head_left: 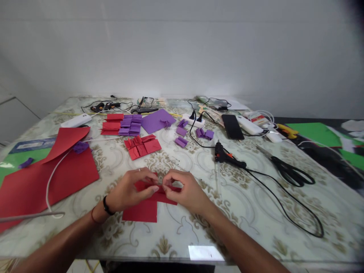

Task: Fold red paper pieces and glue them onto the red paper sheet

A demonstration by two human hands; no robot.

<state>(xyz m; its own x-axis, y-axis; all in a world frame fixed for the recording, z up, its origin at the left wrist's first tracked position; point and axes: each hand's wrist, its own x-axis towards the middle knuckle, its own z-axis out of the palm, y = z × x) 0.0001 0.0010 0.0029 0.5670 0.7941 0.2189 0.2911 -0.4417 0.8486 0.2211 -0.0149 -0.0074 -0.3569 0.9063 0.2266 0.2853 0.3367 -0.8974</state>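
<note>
My left hand point(135, 190) arches over a red paper piece point(140, 213) near the table's front edge, its thumb and fingers apart. Facing it, my right hand point(183, 190) has thumb and forefinger pinched together at a narrow red folded part point(167, 198) of the paper. My fingers hide the middle of that paper. Just beyond lies a red folded-paper piece point(143, 146) with raised flaps. Behind it rest another red folded piece point(112, 124) and a purple folded piece point(130, 125), side by side.
A black glue gun point(230, 156) with a looping cord and black-handled scissors point(290, 170) lie to the right. Large red sheets point(65, 178) with a white cable cover the left. Farther back are a power strip point(193, 120), a phone point(232, 127) and small purple folded pieces point(181, 141).
</note>
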